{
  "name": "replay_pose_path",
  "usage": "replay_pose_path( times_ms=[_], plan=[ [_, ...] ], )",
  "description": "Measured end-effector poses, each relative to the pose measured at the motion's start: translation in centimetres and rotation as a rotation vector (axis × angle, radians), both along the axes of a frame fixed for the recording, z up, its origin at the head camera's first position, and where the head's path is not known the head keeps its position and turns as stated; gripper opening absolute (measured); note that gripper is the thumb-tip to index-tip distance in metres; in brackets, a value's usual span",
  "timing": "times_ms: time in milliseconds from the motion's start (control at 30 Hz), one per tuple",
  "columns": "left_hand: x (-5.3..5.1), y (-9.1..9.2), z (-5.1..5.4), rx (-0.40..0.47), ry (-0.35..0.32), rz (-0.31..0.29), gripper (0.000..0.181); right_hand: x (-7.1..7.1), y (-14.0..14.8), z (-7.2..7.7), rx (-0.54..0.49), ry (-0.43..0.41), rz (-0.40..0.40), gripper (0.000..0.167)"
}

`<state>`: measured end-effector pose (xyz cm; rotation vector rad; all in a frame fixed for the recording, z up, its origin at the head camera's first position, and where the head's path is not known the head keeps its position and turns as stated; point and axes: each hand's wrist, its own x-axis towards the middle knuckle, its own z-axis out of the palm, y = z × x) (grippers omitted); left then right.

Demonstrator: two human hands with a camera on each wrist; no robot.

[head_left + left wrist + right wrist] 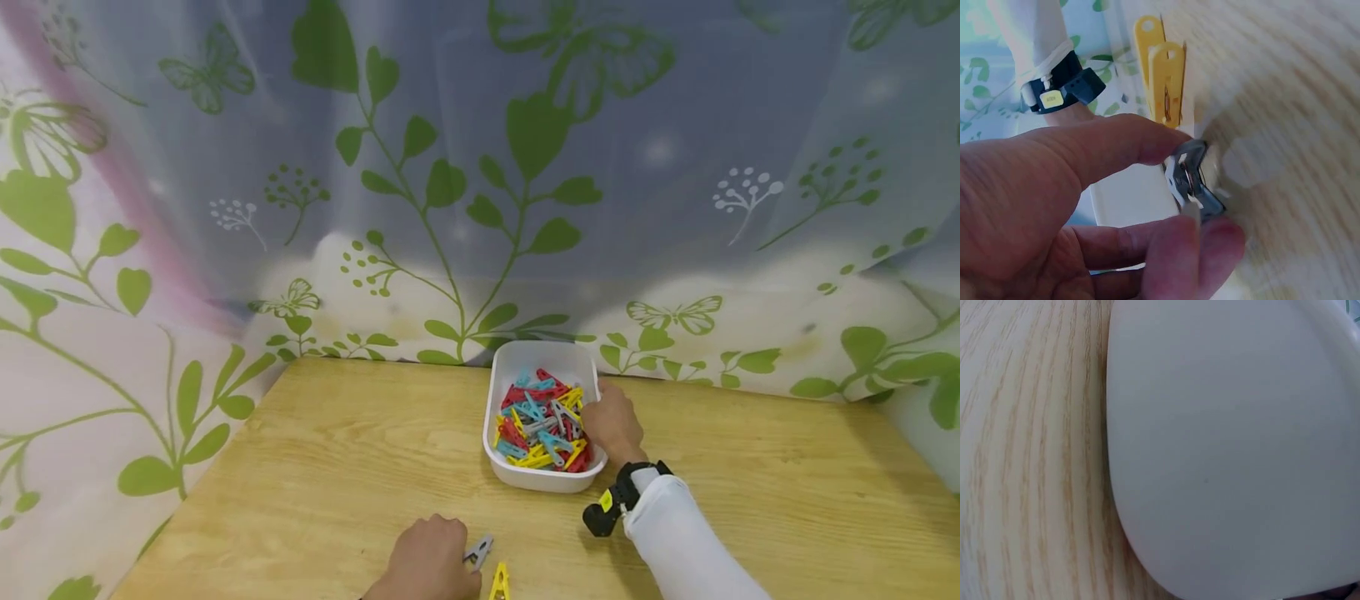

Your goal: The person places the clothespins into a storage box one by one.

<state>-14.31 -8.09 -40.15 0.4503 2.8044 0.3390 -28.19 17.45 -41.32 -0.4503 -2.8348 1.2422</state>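
Note:
My left hand (431,562) is low in the head view, just above the table's near part. Between its thumb and fingertips it pinches a grey clothespin (1188,178), also seen beside the hand in the head view. A yellow clothespin (500,582) lies just right of that hand; the left wrist view shows two yellow clothespins (1166,81) side by side. Farther back stands a white plastic tub (491,454) heaped with red, blue, yellow and grey clothespins (543,421). My right hand (617,423) grips the tub's right side; its fingertips are hidden. The tub's wall (1222,450) fills most of the right wrist view.
The wooden table (360,442) spreads to both sides of the tub. A curtain with green leaves and butterflies (465,208) hangs right behind the table's far edge, close to the tub. A black wrist camera (622,498) sits on the right wrist.

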Motion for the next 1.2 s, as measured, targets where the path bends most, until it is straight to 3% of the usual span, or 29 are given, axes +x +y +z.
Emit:
replay_pose_path(
  times_ms=[267, 367, 467, 633, 733, 867, 1033, 1200],
  plan=[
    [0.1, -1.2, -0.3, -0.033, -0.004, 0.034, 0.029, 0.2, -1.1, -0.3, -0.012, -0.001, -0.002, 0.050],
    [-0.2, -1.5, 0.3, -0.004, 0.010, 0.042, 0.027, 0.1, -0.9, -0.6, -0.012, -0.010, -0.013, 0.050],
    [-1.0, -1.5, 1.6, 0.048, 0.091, 0.022, 0.026, 0.0, -0.7, -0.6, -0.009, -0.010, -0.019, 0.050],
    [-3.5, -0.5, 4.8, 0.089, 0.296, -0.035, 0.029, -0.2, -0.3, -0.3, 0.005, 0.003, -0.024, 0.050],
    [-5.6, 0.8, 6.6, 0.105, 0.364, -0.043, 0.035, -0.3, -0.1, -0.1, 0.011, 0.001, -0.028, 0.051],
    [-8.3, 3.0, 8.1, 0.110, 0.442, -0.043, 0.049, -0.3, 0.0, 0.1, 0.001, 0.009, -0.028, 0.051],
    [-10.6, 5.7, 8.3, 0.138, 0.527, -0.046, 0.047, -0.2, 0.1, 0.1, -0.016, 0.010, -0.030, 0.051],
    [-11.5, 6.8, 7.1, 0.136, 0.619, -0.021, 0.031, 0.1, 0.2, 0.0, -0.020, 0.000, -0.034, 0.053]
  ],
)
